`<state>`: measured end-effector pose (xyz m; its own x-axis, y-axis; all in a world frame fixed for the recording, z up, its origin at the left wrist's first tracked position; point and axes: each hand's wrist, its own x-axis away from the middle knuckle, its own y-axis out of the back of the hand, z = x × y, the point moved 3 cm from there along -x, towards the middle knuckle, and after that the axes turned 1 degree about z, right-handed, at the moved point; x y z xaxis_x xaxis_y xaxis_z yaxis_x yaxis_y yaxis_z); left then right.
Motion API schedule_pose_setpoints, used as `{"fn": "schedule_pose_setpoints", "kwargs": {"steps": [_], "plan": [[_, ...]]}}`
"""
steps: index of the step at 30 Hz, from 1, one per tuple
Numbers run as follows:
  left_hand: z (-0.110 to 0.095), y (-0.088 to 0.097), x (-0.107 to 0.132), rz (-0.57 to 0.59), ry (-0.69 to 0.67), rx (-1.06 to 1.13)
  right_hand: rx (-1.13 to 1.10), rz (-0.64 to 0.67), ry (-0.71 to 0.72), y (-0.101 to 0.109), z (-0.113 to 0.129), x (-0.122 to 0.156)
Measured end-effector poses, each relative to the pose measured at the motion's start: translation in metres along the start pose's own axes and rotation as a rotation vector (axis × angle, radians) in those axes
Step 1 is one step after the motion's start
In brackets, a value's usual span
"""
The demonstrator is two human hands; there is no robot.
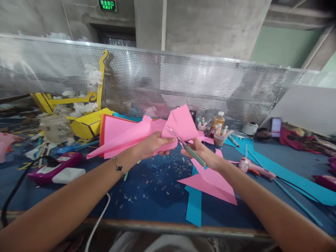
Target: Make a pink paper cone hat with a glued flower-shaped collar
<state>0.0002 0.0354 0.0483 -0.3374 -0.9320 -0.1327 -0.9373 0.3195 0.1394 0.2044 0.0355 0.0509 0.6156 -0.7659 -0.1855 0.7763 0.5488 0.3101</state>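
Note:
My left hand (154, 145) grips a folded, pointed sheet of pink paper (181, 124) and lifts it above the table. My right hand (198, 152) is shut on a green-handled craft knife (195, 154), whose thin metal blade (178, 139) lies against the pink paper near my left thumb. Part of the knife's handle is hidden by my fingers. Pink paper offcuts (207, 183) lie on the blue work mat (154, 196) below my right hand.
A pink hot glue gun (256, 167) and teal paper strips (291, 176) lie to the right. Yellow card pieces (88, 124), a glass jar (56, 128), a bottle (217, 124) and a black cable (18, 189) stand about the mat. A perforated metal screen (183, 84) runs behind the table.

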Motion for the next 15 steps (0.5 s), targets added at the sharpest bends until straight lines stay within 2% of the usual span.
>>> {"fn": "schedule_pose_setpoints", "kwargs": {"steps": [3,10,15], "plan": [[-0.001,-0.002,0.002,-0.003,0.028,-0.05,-0.004,0.01,0.014,-0.003,-0.001,-0.001],[-0.013,-0.004,0.006,0.033,0.041,0.037,0.015,-0.004,-0.012,-0.001,-0.002,-0.003],[-0.008,0.001,0.004,0.042,0.062,0.053,0.005,-0.026,-0.048,-0.001,-0.001,-0.003]]}}
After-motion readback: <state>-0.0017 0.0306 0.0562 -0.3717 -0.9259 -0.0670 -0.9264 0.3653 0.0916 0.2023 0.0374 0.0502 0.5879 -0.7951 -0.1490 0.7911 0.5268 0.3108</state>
